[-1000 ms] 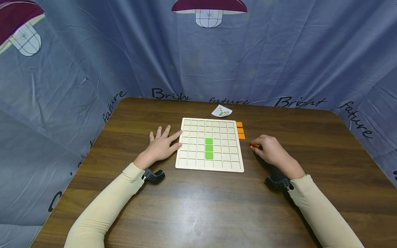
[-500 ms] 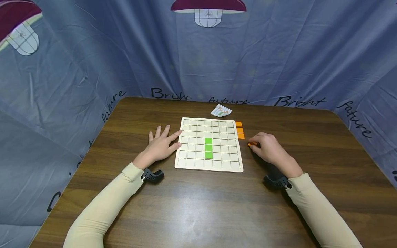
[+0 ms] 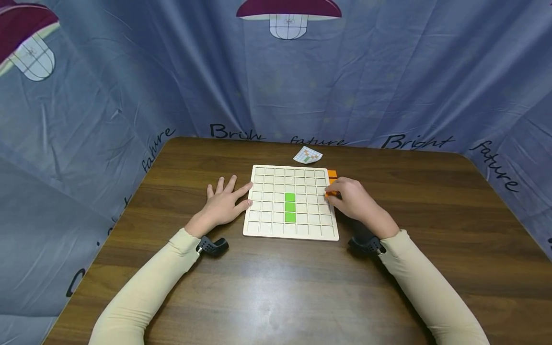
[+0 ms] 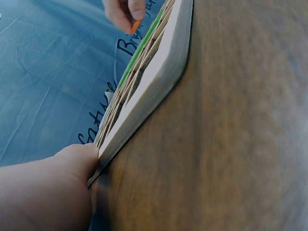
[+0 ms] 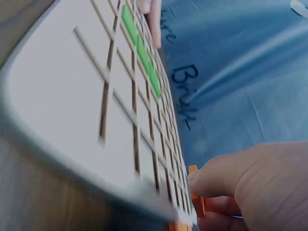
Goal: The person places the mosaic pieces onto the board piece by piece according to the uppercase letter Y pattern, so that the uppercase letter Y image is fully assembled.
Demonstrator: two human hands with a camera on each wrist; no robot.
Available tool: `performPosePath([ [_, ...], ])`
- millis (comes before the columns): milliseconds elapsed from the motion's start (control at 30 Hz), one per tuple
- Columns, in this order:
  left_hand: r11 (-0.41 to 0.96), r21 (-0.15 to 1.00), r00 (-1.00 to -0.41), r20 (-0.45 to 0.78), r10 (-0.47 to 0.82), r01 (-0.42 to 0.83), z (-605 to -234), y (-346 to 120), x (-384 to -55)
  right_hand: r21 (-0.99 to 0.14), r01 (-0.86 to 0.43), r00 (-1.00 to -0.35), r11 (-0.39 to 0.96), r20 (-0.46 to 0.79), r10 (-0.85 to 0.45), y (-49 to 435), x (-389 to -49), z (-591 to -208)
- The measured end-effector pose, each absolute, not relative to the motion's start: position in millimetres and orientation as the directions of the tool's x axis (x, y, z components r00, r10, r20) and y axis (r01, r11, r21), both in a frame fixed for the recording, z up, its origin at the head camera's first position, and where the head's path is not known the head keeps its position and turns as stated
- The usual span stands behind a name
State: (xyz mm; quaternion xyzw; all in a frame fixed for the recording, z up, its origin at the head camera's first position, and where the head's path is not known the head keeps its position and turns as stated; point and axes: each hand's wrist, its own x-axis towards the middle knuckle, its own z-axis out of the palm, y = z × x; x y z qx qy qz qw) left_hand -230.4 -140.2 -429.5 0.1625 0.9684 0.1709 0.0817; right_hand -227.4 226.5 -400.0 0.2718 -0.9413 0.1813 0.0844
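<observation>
A pale gridded board (image 3: 264,226) lies flat on the table, with three green square tiles (image 3: 290,207) in a column on it. My left hand (image 3: 219,206) rests with fingers spread at the board's left side, index fingertip and thumb touching its edge. Above the board's right edge, my right hand (image 3: 351,195) pinches an orange tile (image 5: 198,204) between thumb and fingers. Other orange tiles (image 3: 332,173) lie along the board's upper right edge, partly hidden behind the right hand.
Beyond the board's far edge lies a small paper card (image 3: 307,155) printted with a coloured grid pattern. The brown wooden table (image 3: 267,292) has a blue printed curtain (image 3: 366,76) around its back and sides. A black wrist strap (image 3: 212,245) sits on the left wrist.
My right hand has moved left with the orange tile, from the table beside the board to over its right edge. The left hand has stayed in place.
</observation>
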Motion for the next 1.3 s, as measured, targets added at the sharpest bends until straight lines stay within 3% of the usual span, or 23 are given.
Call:
performPosePath([
  [567,0.888,0.351,-0.934,-0.085,0.346,0.297,-428.8,-139.1,-229.8,-0.329,-0.630,-0.776,0.703,0.266,-0.571,171.1,-246.1,-395.1],
  [1300,0.892,0.347,-0.938,-0.086,0.337,0.288,-428.7,-138.7,-231.0,-0.338,-0.652,-0.757,0.679,0.244,-0.606,125.7,-269.1,-399.6],
])
